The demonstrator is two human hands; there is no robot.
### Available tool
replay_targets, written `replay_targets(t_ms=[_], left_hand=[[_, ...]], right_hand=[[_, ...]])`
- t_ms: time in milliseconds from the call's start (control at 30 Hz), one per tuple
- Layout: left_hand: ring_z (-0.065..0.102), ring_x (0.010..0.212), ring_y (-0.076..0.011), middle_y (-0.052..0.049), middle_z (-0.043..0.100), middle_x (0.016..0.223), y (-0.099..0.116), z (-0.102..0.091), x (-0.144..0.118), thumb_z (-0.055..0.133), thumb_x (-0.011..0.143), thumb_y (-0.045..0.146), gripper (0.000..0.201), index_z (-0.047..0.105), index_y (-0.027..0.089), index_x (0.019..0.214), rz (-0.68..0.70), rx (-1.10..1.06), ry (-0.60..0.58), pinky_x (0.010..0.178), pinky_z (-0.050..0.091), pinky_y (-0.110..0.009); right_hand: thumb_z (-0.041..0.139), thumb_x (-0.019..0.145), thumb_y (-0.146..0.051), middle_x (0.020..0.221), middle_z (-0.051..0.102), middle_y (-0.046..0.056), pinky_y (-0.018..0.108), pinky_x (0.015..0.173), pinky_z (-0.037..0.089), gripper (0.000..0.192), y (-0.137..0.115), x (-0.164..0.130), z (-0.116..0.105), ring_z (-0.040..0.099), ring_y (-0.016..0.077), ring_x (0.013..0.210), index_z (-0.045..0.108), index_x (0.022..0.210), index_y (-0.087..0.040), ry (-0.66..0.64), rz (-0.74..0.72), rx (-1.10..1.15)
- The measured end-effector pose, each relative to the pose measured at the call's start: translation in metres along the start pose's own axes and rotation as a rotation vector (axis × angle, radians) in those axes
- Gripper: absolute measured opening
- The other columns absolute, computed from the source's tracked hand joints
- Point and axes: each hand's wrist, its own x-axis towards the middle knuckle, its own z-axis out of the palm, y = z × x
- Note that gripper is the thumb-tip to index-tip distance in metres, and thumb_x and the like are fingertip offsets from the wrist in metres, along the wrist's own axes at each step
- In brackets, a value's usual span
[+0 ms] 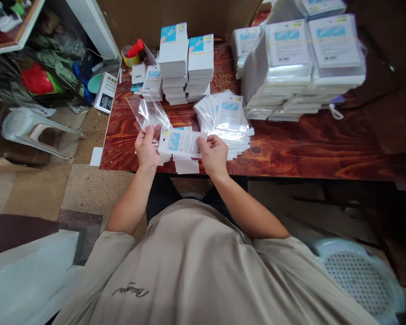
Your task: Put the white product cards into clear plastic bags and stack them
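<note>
Beige shirt front fills the near view; both forearms reach out from it to the near edge of the wooden table (291,149). Left hand (146,146) is closed in a pinch on the mouth of a clear plastic sleeve (148,113), which trails away from the card toward the table's far side. Right hand (214,153) pinches the right end of a printed white card (181,141), thumb on top, fingers curled under; card held flat and level, just above the table edge, between the two hands. Judged step: lining the card up with the sleeve's opening. Next move would call for the sleeve mouth held apart and the card's left end aimed squarely in. Just right of the card: a fanned pile of sleeved cards (228,117). Beyond the card: banded stacks of cards (186,63). Loose white slips (186,165) lie beneath the card.
</note>
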Motion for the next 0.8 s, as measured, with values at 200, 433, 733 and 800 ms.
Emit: replay_targets(t_ms=[200,433,733,800], left_hand=[[0.074,0.085,-0.0189,-0.004,0.075,0.096,-0.001,0.004,-0.025,0.083,0.078,0.047,0.039,0.060,0.022,0.097,-0.013,0.058,-0.108,0.078,0.061,-0.035],[0.075,0.097,-0.0224,-0.006,0.076,0.103,0.013,-0.005,-0.026,0.092,0.069,0.041,0.044,0.065,0.020,0.097,0.052,0.030,-0.146,0.091,0.060,-0.039],[0.076,0.087,-0.0200,-0.007,0.078,0.096,-0.008,-0.003,-0.058,0.088,0.076,0.045,0.042,0.069,0.019,0.102,-0.024,0.143,-0.277,0.084,0.062,-0.036],[0.076,0.078,-0.0197,-0.008,0.078,0.094,-0.002,-0.005,-0.060,0.088,0.074,0.047,0.047,0.068,0.017,0.104,-0.080,0.154,-0.287,0.075,0.062,-0.033]], right_hand=[[0.075,0.077,-0.065,0.053,0.037,-0.010,0.020,0.041,0.032,0.051,0.009,0.003,0.006,0.033,0.0064,0.047,0.045,0.074,-0.023,0.144,-0.149,0.016],[0.085,0.074,-0.051,0.066,0.067,-0.001,0.020,0.042,0.043,0.041,-0.004,-0.015,-0.010,0.055,0.0086,0.051,0.062,0.077,-0.017,-0.290,0.015,0.008],[0.079,0.075,-0.063,0.070,0.069,-0.001,0.025,0.052,0.053,0.049,-0.008,-0.018,0.021,0.062,0.0117,0.053,0.056,0.085,-0.021,-0.247,0.020,0.070],[0.077,0.080,-0.062,0.072,0.068,0.000,0.026,0.056,0.052,0.045,-0.012,-0.017,0.018,0.060,0.0122,0.059,0.061,0.084,-0.020,-0.153,-0.183,-0.173]])
